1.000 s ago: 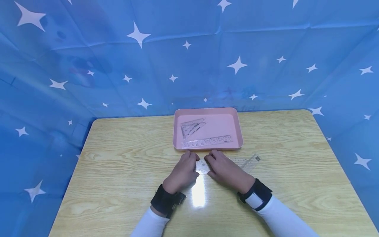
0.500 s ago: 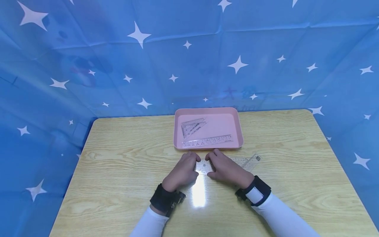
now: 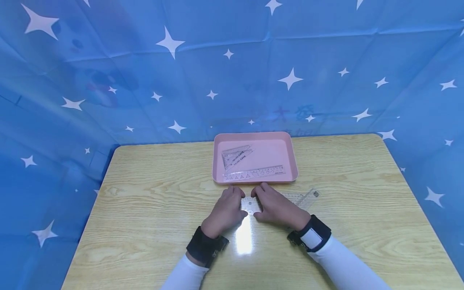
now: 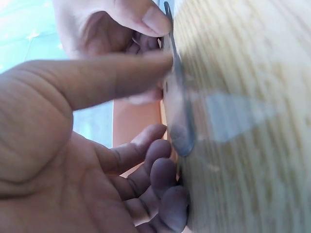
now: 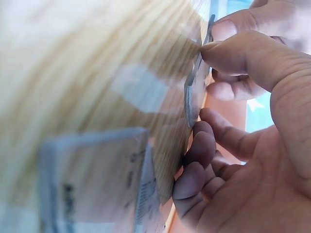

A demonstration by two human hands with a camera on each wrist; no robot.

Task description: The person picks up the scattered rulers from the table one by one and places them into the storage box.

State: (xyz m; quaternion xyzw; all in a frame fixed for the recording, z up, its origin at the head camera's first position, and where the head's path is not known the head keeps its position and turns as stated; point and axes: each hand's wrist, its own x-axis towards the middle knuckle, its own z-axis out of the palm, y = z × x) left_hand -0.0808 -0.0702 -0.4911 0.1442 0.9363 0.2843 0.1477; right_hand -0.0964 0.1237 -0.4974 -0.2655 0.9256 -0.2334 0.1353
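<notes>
A clear plastic protractor [image 3: 251, 206] with printed markings lies at the table between the two hands, in front of the pink tray. My left hand [image 3: 225, 209] holds its left end, thumb at the near edge and curled fingers at the far side. On the other end is my right hand [image 3: 277, 206], which grips in the same way. Part of the protractor is hidden under the fingers. Just right of the right hand lies a clear ruler [image 3: 308, 199], slanted, its end also showing close up in the right wrist view. Another clear graduated piece [image 3: 293, 196] is partly covered by that hand.
Behind the hands stands a shallow pink tray [image 3: 272, 155]. Inside it are a clear ruler [image 3: 255, 172] and clear set squares [image 3: 235, 156] that overlap. A wood-grain table [image 3: 145, 193] supports everything, and a blue star-patterned cloth [image 3: 232, 76] hangs at the back and sides.
The left hand has shifted slightly right and toward the body, its thumb moving along the protractor's near edge. The right hand has barely moved. The tray and ruler stay put.
</notes>
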